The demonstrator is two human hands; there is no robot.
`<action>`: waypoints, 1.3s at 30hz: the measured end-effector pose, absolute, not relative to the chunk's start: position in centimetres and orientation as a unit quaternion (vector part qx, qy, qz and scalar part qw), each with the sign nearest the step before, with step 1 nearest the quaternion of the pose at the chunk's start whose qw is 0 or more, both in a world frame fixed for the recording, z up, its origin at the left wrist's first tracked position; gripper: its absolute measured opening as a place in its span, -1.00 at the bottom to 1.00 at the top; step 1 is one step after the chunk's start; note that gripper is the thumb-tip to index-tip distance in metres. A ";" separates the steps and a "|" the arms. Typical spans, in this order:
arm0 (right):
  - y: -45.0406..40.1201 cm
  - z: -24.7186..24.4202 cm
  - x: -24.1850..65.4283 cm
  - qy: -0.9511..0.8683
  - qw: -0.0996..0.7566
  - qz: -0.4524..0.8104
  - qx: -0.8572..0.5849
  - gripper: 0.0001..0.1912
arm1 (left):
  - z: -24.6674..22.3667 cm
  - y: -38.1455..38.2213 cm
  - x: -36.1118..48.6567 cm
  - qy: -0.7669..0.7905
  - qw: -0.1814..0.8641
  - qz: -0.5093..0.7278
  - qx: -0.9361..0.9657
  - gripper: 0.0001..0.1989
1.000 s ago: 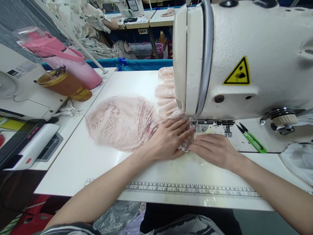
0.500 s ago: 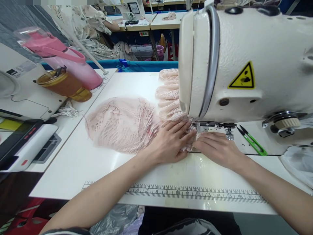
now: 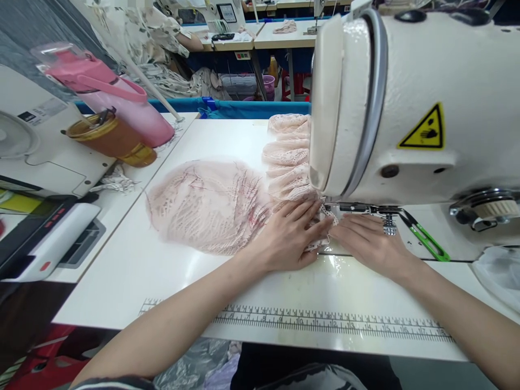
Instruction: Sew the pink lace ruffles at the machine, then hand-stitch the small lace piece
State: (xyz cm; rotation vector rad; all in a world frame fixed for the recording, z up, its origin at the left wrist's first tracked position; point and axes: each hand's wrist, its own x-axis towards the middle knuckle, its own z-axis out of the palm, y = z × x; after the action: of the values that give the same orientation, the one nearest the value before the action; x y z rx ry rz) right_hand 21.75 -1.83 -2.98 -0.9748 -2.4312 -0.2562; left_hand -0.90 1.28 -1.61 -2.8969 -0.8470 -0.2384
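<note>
Pale pink lace fabric (image 3: 207, 206) lies gathered on the white sewing table, and its ruffled folds run under the head of the sewing machine (image 3: 349, 108). My left hand (image 3: 290, 235) rests flat on the lace just left of the presser foot, fingers stretched out and slightly apart. Close to the needle area, my right hand (image 3: 368, 241) has its fingers pressed together, with the tips at the lace's edge. The fingertips' grip is partly hidden. The needle itself cannot be made out behind the machine head.
Green thread snips (image 3: 426, 238) lie right of my right hand. A pink bottle (image 3: 130, 108) and an amber cup (image 3: 117, 141) stand at the left beside another machine. A printed ruler (image 3: 300, 322) runs along the front edge. Across the way, a person's sleeve (image 3: 158, 32) shows.
The whole view has shifted slightly, so the machine and both hands appear farther right. Both hands keep nearly the same places on the lace, which has hardly moved.
</note>
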 end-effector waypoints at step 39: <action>-0.9 -3.1 21.8 -0.837 0.359 -0.030 -0.412 -0.94 | -2.0 1.8 -1.5 -0.341 0.087 -0.234 -0.906 -0.76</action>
State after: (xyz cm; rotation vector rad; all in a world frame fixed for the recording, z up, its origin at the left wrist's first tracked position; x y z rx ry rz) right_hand 21.83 -0.86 -3.15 -1.0620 -2.1592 -0.0765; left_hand -1.54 1.83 -1.97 -2.6996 -1.0151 -0.6955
